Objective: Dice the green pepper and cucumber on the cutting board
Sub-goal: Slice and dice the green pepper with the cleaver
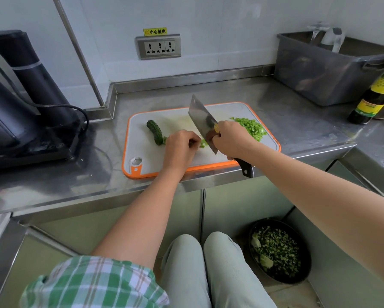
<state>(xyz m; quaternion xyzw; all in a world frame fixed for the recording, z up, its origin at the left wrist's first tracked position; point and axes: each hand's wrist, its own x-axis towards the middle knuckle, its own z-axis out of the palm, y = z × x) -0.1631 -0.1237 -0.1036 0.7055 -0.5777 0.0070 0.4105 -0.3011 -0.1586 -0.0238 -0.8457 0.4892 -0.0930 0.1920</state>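
Note:
A white cutting board with an orange rim (142, 162) lies on the steel counter. A dark green cucumber (154, 131) lies on its left part. A heap of diced green pepper (251, 128) sits at the board's right. My left hand (180, 147) has its fingers curled down on small green pepper pieces (203, 143) in the middle. My right hand (232, 141) grips a cleaver (201, 121) by its dark handle, the blade tilted up just right of my left fingers.
A black kettle appliance (19, 96) with a cord stands on the left. A grey plastic bin (333, 70) and a dark sauce bottle (375, 94) stand at the back right. A black bowl of chopped greens (277, 250) sits on the floor.

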